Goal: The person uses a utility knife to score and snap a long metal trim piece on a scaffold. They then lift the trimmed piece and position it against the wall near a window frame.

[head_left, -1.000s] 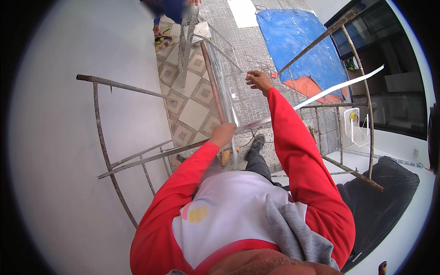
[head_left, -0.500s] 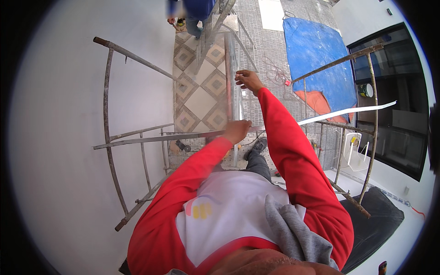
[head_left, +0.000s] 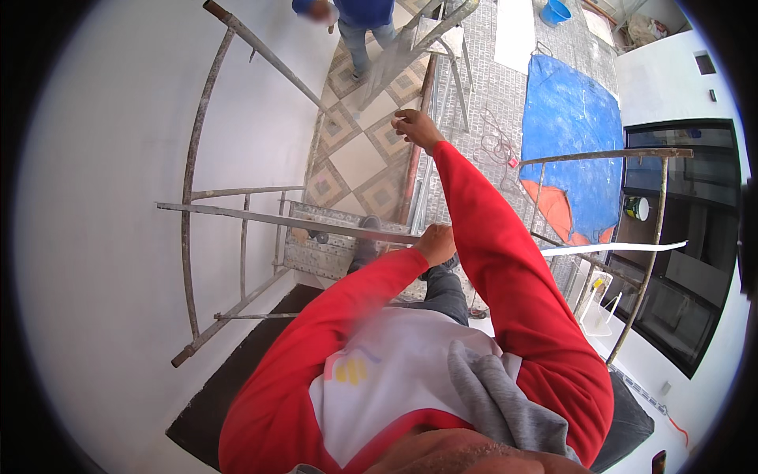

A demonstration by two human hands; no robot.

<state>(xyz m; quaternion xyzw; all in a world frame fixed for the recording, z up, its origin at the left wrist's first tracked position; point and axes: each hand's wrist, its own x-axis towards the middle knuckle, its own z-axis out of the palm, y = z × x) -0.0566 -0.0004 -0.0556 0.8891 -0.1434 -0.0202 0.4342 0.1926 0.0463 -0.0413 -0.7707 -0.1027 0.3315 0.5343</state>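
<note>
Strip [head_left: 300,222] gripped mid-frame

I see the left hand [head_left: 436,244], at centre, closed around the strip, which reaches out to the left of the frame. The right hand [head_left: 416,129], upper centre, is loosely curled; whether it holds anything, I can't tell.

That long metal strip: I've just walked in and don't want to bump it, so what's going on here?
The person's left hand grips the long metal strip, which extends sideways past the scaffold frame on the left. The right hand is out ahead, fingers curled, seemingly holding nothing. Beyond, another person in blue stands near a ladder.
</note>
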